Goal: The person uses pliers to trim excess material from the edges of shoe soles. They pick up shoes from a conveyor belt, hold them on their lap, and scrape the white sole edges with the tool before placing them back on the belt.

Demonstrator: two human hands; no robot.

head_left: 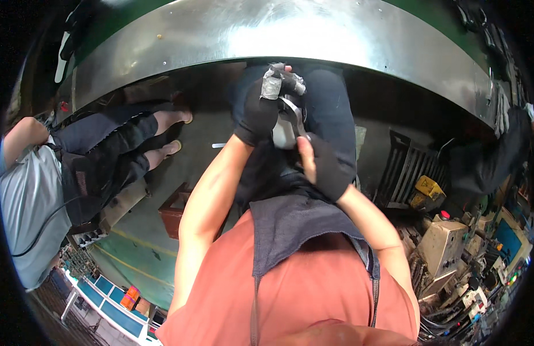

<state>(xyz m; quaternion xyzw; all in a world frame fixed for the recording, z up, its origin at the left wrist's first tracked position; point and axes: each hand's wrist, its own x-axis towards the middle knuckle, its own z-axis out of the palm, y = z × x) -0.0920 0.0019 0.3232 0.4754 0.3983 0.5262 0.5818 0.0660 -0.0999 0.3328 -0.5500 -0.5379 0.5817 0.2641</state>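
My left hand (261, 112), in a black glove with silver tape round the fingertips, is raised over my lap near the bench edge. Its fingers are closed round a curved, shiny metal piece (295, 115) whose exact kind I cannot make out. A pale grey, rounded surface (283, 134) shows just under it. Lower and to the right is my right hand (330, 167), also black-gloved, with a bare thumb. The thumb lies against the near end of the metal piece; the other fingers are curled and partly hidden.
A wide steel bench (192, 34) spans the front. Another person (36, 213) sits at the left. A reddish-brown box (173, 216) stands on the floor. At right are a dark slatted crate (402, 167), a yellow container (428, 190) and a control box with a red button (443, 245).
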